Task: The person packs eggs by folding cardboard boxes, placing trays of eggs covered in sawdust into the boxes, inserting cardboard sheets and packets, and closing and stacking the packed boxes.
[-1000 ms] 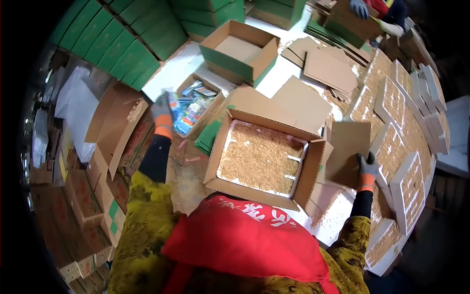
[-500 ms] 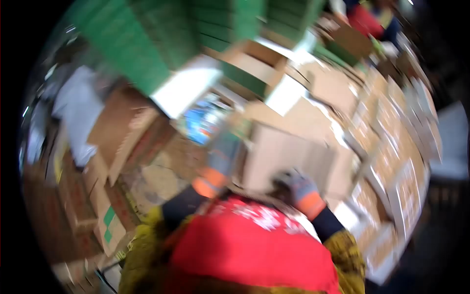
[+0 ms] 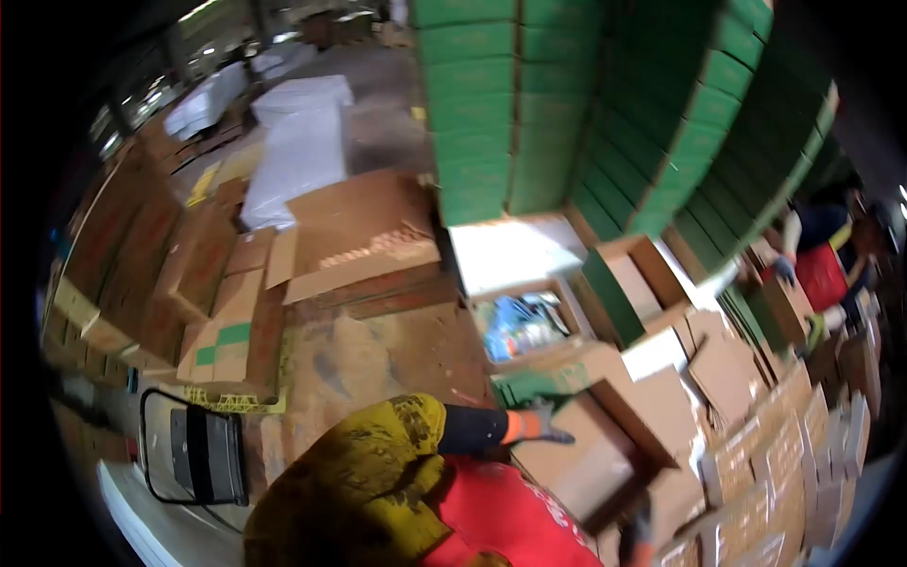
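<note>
My left hand (image 3: pixel 540 424), in a grey glove with an orange cuff, lies at the left edge of an open cardboard box (image 3: pixel 647 416), fingers stretched out and apart. Inside the box a flat sheet of cardboard (image 3: pixel 578 454) shows. Near the box's lower right corner is my right hand (image 3: pixel 639 531), dark and blurred, its fingers hard to make out. Behind the box, a smaller carton (image 3: pixel 480 310) holds blue and white packets (image 3: pixel 521 326). An open green-sided box (image 3: pixel 605 293) stands to the right of it.
Tall stacks of green boxes (image 3: pixel 472 118) rise at the back. Flat cardboard (image 3: pixel 723 378) and trays of brown material (image 3: pixel 746 463) lie right. Another person (image 3: pixel 822 274) handles a box at far right. Stacked cartons (image 3: pixel 203 255) and a black-framed cart (image 3: pixel 194 449) are left.
The view has swung left. My left hand has left the packets and come to the box. The cardboard sheet my right hand held beside the box now lies inside it.
</note>
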Demonstrator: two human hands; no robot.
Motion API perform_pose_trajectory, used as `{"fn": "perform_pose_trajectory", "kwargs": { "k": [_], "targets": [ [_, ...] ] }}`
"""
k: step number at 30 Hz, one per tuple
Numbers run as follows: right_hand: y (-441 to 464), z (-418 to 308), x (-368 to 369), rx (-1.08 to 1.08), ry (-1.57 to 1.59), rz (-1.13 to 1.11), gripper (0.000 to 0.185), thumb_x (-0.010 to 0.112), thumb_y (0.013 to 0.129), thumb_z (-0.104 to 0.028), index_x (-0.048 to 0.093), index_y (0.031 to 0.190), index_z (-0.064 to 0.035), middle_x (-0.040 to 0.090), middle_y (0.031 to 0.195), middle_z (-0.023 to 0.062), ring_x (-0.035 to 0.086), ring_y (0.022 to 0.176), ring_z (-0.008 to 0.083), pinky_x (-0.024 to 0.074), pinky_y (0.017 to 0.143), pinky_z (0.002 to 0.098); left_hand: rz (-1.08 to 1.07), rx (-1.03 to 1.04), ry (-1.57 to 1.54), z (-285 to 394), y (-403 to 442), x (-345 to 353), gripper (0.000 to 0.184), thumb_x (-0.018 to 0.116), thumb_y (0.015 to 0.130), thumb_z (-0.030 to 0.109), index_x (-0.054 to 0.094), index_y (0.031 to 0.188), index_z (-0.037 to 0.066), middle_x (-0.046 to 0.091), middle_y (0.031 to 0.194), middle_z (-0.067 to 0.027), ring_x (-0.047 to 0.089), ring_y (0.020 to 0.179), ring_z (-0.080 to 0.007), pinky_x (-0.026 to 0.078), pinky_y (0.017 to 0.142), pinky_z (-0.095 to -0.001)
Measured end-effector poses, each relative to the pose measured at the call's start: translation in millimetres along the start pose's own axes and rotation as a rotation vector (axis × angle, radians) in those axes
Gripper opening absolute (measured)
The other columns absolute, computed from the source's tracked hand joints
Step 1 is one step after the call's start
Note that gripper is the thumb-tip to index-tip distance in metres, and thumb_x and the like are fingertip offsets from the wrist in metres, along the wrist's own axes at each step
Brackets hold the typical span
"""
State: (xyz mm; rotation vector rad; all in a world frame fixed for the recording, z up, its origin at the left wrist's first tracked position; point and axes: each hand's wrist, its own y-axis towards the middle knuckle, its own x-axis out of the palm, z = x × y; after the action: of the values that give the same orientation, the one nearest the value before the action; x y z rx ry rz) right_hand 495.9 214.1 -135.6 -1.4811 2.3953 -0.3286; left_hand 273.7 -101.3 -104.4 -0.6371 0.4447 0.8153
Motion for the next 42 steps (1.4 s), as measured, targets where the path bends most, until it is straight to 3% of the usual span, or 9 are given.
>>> {"fn": "perform_pose_trajectory", "kwargs": {
  "k": [4,6,12,15,19,23,26,36,42],
  "targets": [
    [-29.4,-117.5,93.4,-0.146,-0.369,0.19,0.057,0.068,0.088,-0.026,0.042,0.128,0.0043,0.058,0.115,0.0091,0.054,0.101,0.0185,0.0441,0.09,0.0363,-0.166,0.124,-0.404,19.4,20.2,-33.8,0.102,0.081,0.063,0.053,0.038,0.136,-0.004,0.045,0.135,-0.0225,0.045,0.122,-0.0336,0.038,0.102,-0.0387],
    [-5.8,-71.4,74.0,-0.039,0.135,0.111,0.057,0.067,0.087,-0.027,0.042,0.13,0.0011,0.056,0.117,0.008,0.055,0.102,0.0183,0.046,0.089,0.0335,0.083,0.185,-0.126,27.1,31.5,-26.8,0.096,0.082,0.065,0.045,0.039,0.135,-0.005,0.048,0.133,-0.0164,0.054,0.113,-0.0283,0.046,0.094,-0.0354],
    [22.3,-142.4,34.8,-0.018,0.637,0.207,0.046,0.064,0.088,-0.015,0.043,0.125,0.0008,0.06,0.104,0.0087,0.059,0.093,0.0182,0.0507,0.083,0.032,-0.232,0.097,-0.79,125.4,83.4,-77.1,0.076,0.073,0.081,0.022,0.032,0.139,-0.004,0.045,0.135,-0.0145,0.047,0.12,-0.0208,0.042,0.099,-0.0294],
    [77.4,-145.1,25.4,-0.024,0.808,0.131,0.044,0.049,0.096,-0.033,0.048,0.128,-0.0024,0.058,0.118,0.0082,0.057,0.107,0.0189,0.046,0.095,0.0329,-0.017,0.586,-1.427,28.0,225.4,-82.5,0.052,0.054,0.094,0.019,0.036,0.139,-0.003,0.046,0.135,-0.0132,0.046,0.121,-0.0185,0.038,0.103,-0.0305],
    [176.2,-204.0,50.5,-0.303,0.876,0.145,0.059,0.05,0.096,-0.041,0.042,0.135,0.0021,0.05,0.134,0.0108,0.049,0.122,0.0225,0.0373,0.107,0.0372,0.671,0.472,-1.031,-35.6,381.0,-176.1,0.056,0.041,0.099,0.036,0.036,0.139,-0.003,0.043,0.139,-0.0145,0.046,0.124,-0.0216,0.034,0.107,-0.031],
    [289.3,-169.3,47.1,-0.186,0.96,0.246,0.055,0.065,0.088,-0.036,0.051,0.126,0.0012,0.059,0.121,0.0104,0.06,0.106,0.0231,0.0479,0.095,0.0363,0.172,-0.02,-1.273,-42.6,431.2,-225.6,0.088,0.024,0.091,0.07,0.05,0.13,-0.005,0.058,0.125,-0.0164,0.053,0.116,-0.0233,0.037,0.103,-0.0321],
    [319.0,-217.2,105.6,-0.152,0.822,0.286,0.043,0.068,0.086,-0.026,0.055,0.12,-0.0021,0.063,0.109,0.006,0.062,0.097,0.0177,0.0514,0.086,0.0308,0.097,0.155,-0.807,-33.3,425.1,-207.0,0.09,0.02,0.09,0.072,0.065,0.112,-0.003,0.07,0.098,-0.0121,0.061,0.101,-0.0236,0.033,0.104,-0.0325],
    [408.5,-197.0,151.7,-0.459,-0.009,0.089,0.055,0.054,0.094,-0.02,0.034,0.142,-0.0018,0.04,0.143,0.0116,0.038,0.132,0.0223,0.0315,0.108,0.0314,0.527,-0.244,-0.192,-118.6,526.4,-108.9,0.074,0.03,0.093,0.061,0.062,0.108,-0.004,0.063,0.098,-0.03,0.059,0.093,-0.0468,0.046,0.077,-0.0488],
    [265.9,-160.0,90.0,-0.204,0.014,0.534,0.064,0.065,0.088,-0.028,0.039,0.14,-0.0019,0.045,0.14,0.0141,0.044,0.128,0.0256,0.039,0.101,0.0331,0.525,0.475,-0.246,56.2,316.4,-140.2,0.057,0.047,0.096,0.035,0.038,0.138,-0.002,0.039,0.142,-0.0246,0.04,0.129,-0.0376,0.032,0.107,-0.04]
  ]
}}
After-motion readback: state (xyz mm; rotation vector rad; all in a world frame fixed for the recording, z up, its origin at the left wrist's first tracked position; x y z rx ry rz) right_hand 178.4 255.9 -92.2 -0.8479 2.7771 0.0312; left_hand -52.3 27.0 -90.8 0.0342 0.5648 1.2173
